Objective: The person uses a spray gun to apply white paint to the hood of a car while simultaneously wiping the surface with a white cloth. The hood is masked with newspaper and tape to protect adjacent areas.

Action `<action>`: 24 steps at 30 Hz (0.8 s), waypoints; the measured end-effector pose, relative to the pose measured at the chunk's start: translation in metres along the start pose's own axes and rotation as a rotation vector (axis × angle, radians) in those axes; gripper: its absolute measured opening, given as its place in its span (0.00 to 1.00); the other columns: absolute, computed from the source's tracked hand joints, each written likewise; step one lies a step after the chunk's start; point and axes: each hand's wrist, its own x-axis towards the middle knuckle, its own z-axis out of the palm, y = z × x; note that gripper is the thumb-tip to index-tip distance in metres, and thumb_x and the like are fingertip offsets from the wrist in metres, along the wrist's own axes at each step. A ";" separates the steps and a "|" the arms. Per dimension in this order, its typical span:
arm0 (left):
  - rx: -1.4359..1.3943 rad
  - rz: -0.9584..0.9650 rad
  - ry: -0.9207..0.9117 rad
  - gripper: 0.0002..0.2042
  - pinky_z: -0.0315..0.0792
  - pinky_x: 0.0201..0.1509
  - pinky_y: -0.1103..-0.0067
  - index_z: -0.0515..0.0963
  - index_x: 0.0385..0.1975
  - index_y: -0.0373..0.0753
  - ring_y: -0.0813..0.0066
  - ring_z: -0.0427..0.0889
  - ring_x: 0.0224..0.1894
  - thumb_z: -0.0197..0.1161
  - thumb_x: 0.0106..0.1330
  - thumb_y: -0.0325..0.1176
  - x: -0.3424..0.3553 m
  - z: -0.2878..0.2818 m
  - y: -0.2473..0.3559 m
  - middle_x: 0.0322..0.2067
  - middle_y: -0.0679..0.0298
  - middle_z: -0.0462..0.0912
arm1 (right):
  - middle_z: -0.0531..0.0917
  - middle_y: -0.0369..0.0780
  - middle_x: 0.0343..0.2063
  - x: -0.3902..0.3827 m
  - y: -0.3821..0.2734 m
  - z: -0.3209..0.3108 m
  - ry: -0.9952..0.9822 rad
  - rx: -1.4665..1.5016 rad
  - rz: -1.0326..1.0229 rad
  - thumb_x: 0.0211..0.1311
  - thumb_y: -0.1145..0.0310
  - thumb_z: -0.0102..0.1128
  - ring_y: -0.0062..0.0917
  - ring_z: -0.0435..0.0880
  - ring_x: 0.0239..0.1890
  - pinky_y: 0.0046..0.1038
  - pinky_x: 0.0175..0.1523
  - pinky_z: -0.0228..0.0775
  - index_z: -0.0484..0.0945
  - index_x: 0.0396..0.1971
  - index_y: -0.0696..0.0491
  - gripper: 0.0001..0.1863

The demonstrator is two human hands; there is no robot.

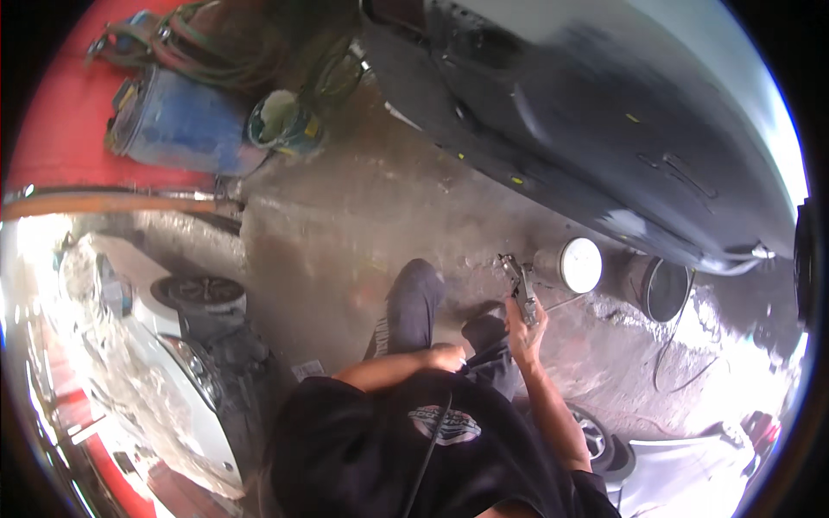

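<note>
In my right hand (525, 335) is a metal spray gun (521, 283), its grip inside my closed fingers and its front pointing away from me. A thin line runs off to the right beside it. My left hand (446, 356) is closed in front of my body, close to my lap; what it holds, if anything, is too small to make out. Ahead and to the right stands a car body (596, 129) with a broad dark grey, matte patch and small yellow marks. The spray gun is apart from this body.
A white-topped bucket (581, 265) and a dark bucket (667, 290) stand beside the car body, with a hose (661, 363) nearby. At the far left lie a blue drum (186, 121), a paint bucket (285, 125) and coiled hoses (211, 43). A plastic-covered car (142, 363) stands left.
</note>
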 end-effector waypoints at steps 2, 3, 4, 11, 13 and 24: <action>-0.039 -0.013 -0.074 0.14 0.77 0.46 0.59 0.85 0.40 0.38 0.47 0.88 0.42 0.65 0.66 0.43 -0.029 -0.012 0.023 0.36 0.49 0.88 | 0.79 0.31 0.20 -0.005 0.001 0.013 0.043 0.032 0.037 0.73 0.64 0.66 0.13 0.75 0.20 0.21 0.25 0.65 0.83 0.38 0.55 0.10; -0.040 0.046 -0.027 0.14 0.77 0.45 0.57 0.85 0.37 0.38 0.48 0.89 0.40 0.65 0.66 0.43 -0.041 -0.024 0.027 0.34 0.49 0.88 | 0.79 0.31 0.19 -0.004 0.005 0.025 0.070 0.044 0.025 0.73 0.62 0.66 0.14 0.75 0.20 0.21 0.25 0.65 0.82 0.36 0.55 0.11; -0.047 0.107 0.011 0.14 0.78 0.43 0.56 0.85 0.34 0.37 0.49 0.89 0.38 0.64 0.66 0.42 -0.050 -0.037 0.028 0.33 0.49 0.89 | 0.79 0.31 0.19 -0.004 0.013 0.036 0.101 0.051 0.020 0.74 0.61 0.66 0.14 0.75 0.20 0.21 0.25 0.65 0.81 0.34 0.54 0.12; -0.096 0.352 -0.291 0.15 0.76 0.42 0.61 0.85 0.38 0.35 0.57 0.89 0.38 0.65 0.65 0.41 -0.061 -0.091 -0.089 0.33 0.50 0.88 | 0.77 0.31 0.17 0.001 -0.026 0.166 0.253 0.137 0.171 0.75 0.65 0.59 0.14 0.73 0.18 0.21 0.24 0.62 0.85 0.42 0.56 0.10; -0.184 0.392 -0.234 0.13 0.74 0.33 0.61 0.84 0.31 0.33 0.58 0.87 0.30 0.64 0.65 0.39 -0.103 -0.133 -0.104 0.26 0.54 0.87 | 0.76 0.31 0.16 0.005 -0.037 0.222 0.310 0.157 0.227 0.76 0.65 0.56 0.14 0.72 0.17 0.22 0.22 0.61 0.85 0.42 0.55 0.12; -0.789 0.101 -0.537 0.15 0.67 0.28 0.66 0.82 0.26 0.31 0.67 0.78 0.24 0.66 0.62 0.39 -0.245 -0.185 -0.261 0.21 0.67 0.83 | 0.78 0.34 0.15 0.010 -0.111 0.416 0.326 0.198 0.327 0.73 0.58 0.61 0.17 0.76 0.18 0.26 0.24 0.67 0.86 0.39 0.56 0.15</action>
